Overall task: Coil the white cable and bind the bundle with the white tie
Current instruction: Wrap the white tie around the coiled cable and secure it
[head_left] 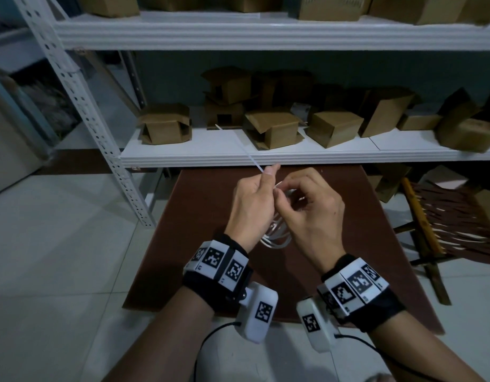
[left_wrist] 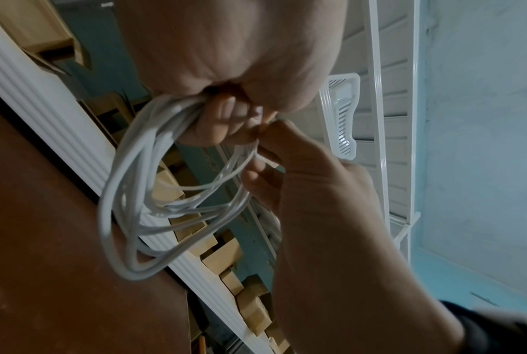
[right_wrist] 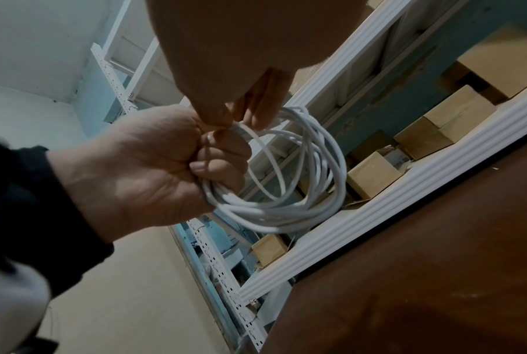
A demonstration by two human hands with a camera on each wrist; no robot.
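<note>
Over the brown table (head_left: 199,216) I hold the white cable (head_left: 274,241), wound into a loose coil of several loops. My left hand (head_left: 255,194) grips one side of the coil (right_wrist: 316,186) with curled fingers. Its thumb and forefinger also pinch the white tie (head_left: 244,150), whose long tail points up and to the left. My right hand (head_left: 312,205) meets it from the right. In the left wrist view the right hand's fingers (left_wrist: 265,182) pinch a short white end of the tie (left_wrist: 266,162) at the bundle (left_wrist: 126,191). The spot where the tie crosses the loops is hidden by my fingers.
A white metal shelf (head_left: 266,158) stands just beyond the table, with several cardboard boxes (head_left: 271,128) on it. Its perforated upright (head_left: 100,128) leans at the left. A folding chair (head_left: 445,216) stands to the right on the tiled floor (head_left: 59,244).
</note>
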